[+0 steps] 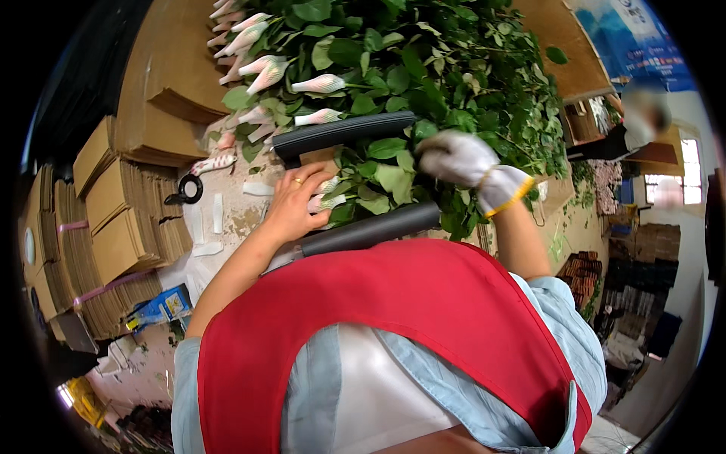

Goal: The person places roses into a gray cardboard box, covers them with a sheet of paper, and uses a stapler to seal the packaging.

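My bare left hand point(296, 201) has its thumb and fingers around the netted heads of a few roses point(327, 203). Their leafy stems stretch to the right between two black padded bars, a far bar point(344, 130) and a near bar point(370, 229). Over the stem side hovers my right hand point(457, 160), in a whitish glove with a yellow-edged cuff. Motion smears its fingers, and whether they hold a stem cannot be told. Beyond the far bar lies a large heap of roses point(454, 68), several heads in white-pink sleeves pointing left.
Stacks of flat cardboard point(121, 219) stand at the left, beside larger cardboard sheets point(170, 83). A roll of black tape point(190, 185) and white strips point(218, 213) lie on the worn table. A blue box point(170, 304) sits nearer. Another person point(639, 125) is at the far right.
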Tool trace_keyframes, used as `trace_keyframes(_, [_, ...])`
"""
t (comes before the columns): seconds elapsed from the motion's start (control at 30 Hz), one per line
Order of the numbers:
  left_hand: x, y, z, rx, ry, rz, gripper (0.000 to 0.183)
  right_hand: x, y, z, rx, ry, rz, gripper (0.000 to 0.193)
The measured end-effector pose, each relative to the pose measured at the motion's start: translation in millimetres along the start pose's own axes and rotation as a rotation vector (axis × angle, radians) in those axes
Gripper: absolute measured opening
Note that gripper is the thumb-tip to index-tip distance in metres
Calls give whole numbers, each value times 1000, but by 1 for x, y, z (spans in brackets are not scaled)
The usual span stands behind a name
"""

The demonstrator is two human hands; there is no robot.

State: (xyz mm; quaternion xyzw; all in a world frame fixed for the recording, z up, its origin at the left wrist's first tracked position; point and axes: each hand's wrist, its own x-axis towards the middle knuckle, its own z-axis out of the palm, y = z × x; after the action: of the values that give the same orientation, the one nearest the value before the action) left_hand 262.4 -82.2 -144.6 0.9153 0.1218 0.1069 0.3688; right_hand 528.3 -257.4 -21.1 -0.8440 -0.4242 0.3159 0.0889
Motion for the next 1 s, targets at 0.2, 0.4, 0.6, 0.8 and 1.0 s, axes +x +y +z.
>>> trace_keyframes(0.2, [0, -2, 3, -228, 35, -66, 66, 80, 1, 8, -430, 47, -71, 35])
trace_keyframes(0.4, [-5, 3, -1, -167, 30, -89, 63, 50, -26, -51, -135, 68, 82, 39])
trace_keyframes(0.6, [-3, -8, -4, -83, -55, -90, 64, -7, 8, -28, 338, 457, -394, 32])
trace_keyframes(0.8, [-8, -17, 12, -115, -16, -77, 50, 18, 31, 51, -685, 350, -429, 15])
trace_keyframes(1.0, [-17, -17, 14, -90, 136, -27, 50, 5, 18, -3, -250, 383, -540, 22])
